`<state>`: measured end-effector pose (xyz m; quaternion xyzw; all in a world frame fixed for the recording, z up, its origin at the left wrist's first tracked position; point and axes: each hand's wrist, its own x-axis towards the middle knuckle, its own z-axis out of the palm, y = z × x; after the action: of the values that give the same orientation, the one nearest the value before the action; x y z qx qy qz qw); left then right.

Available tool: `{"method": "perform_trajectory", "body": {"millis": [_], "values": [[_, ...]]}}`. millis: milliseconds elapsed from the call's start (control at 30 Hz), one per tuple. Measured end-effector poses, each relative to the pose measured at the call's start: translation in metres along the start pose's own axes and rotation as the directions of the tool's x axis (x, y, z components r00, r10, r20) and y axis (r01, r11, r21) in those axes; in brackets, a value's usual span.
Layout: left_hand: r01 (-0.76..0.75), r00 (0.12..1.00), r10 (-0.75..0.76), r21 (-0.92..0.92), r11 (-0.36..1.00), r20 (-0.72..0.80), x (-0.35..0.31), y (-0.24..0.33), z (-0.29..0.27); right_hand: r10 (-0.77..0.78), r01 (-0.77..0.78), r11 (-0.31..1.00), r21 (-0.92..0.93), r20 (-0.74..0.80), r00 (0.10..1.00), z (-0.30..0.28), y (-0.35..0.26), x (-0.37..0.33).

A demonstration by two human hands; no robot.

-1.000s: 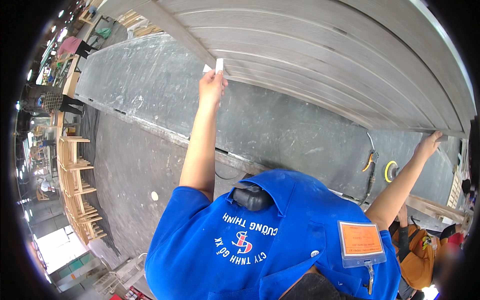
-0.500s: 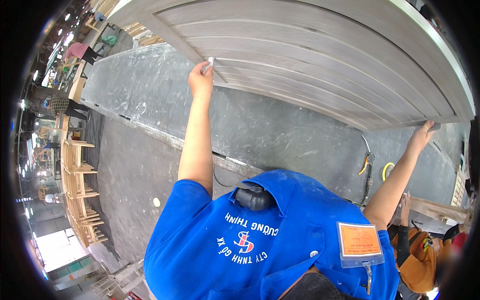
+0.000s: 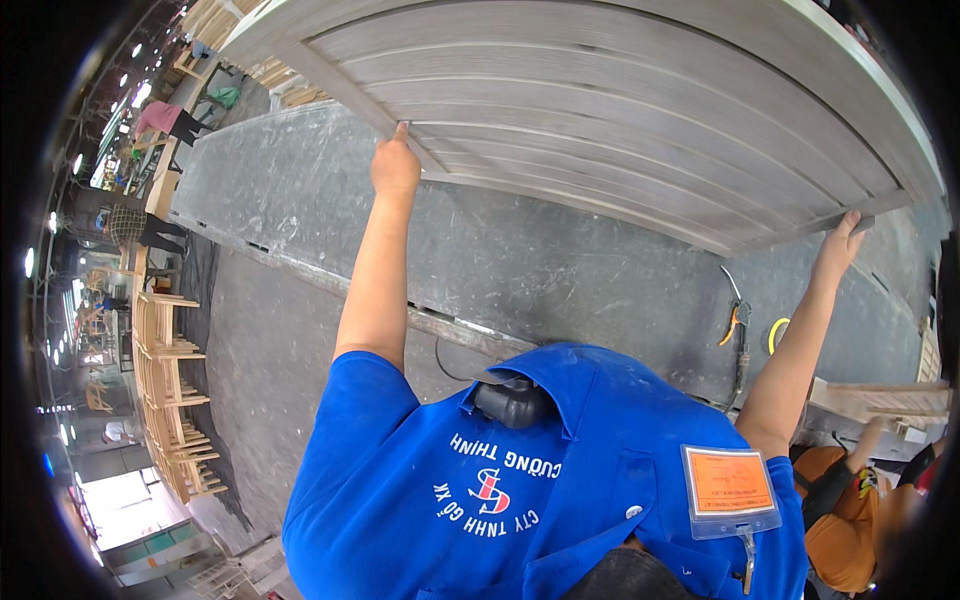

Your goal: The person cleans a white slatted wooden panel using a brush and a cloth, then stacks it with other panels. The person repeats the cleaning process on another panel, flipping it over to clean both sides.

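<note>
A large grey-toned wooden panel [image 3: 600,110], with grooved slats inside a raised frame, is propped at a tilt over a dark worktop [image 3: 500,250]. My left hand [image 3: 397,167] is closed at the left frame rail, one finger pointing up along the wood. A small pale piece shows at that fingertip; most of it is hidden. At the panel's lower right corner, my right hand [image 3: 842,240] has its fingers closed on a small grey pad [image 3: 864,223], which lies against the frame.
An air blow gun [image 3: 737,318] with an orange lever and a yellow ring [image 3: 777,335] lie on the worktop at right. Stacked wooden chairs [image 3: 170,400] stand at left. Co-workers bend over work at far left; another person in orange [image 3: 845,530] is close at lower right.
My left hand has shifted slightly left and turned, so the pale piece it held is now mostly covered. My right hand has moved a little up and left with the grey pad.
</note>
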<state>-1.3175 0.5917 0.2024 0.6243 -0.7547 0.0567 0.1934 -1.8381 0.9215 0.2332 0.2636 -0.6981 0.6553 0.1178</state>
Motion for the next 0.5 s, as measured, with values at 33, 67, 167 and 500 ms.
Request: {"method": "perform_trajectory", "body": {"millis": [33, 67, 167, 500], "values": [[-0.048, 0.997, 0.046, 0.020, 0.999, 0.069, 0.002, 0.003, -0.004, -0.012, 0.012, 1.000, 0.001, 0.000, 1.000, 0.001, 0.001, 0.001], [-0.051, 0.994, 0.044, 0.063, 0.997, 0.100, 0.003, 0.005, -0.007, -0.020, 0.020, 1.000, 0.003, -0.001, 1.000, 0.001, 0.002, 0.003], [-0.174, 0.971, 0.157, 0.086, 0.981, 0.178, 0.006, 0.006, -0.013, -0.034, 0.034, 0.999, -0.004, -0.009, 0.999, 0.003, 0.003, 0.003], [-0.300, 0.931, 0.288, 0.024, 0.954, 0.225, 0.004, 0.000, -0.011, -0.023, 0.021, 0.998, -0.058, -0.037, 0.999, 0.007, -0.011, -0.007]]}}
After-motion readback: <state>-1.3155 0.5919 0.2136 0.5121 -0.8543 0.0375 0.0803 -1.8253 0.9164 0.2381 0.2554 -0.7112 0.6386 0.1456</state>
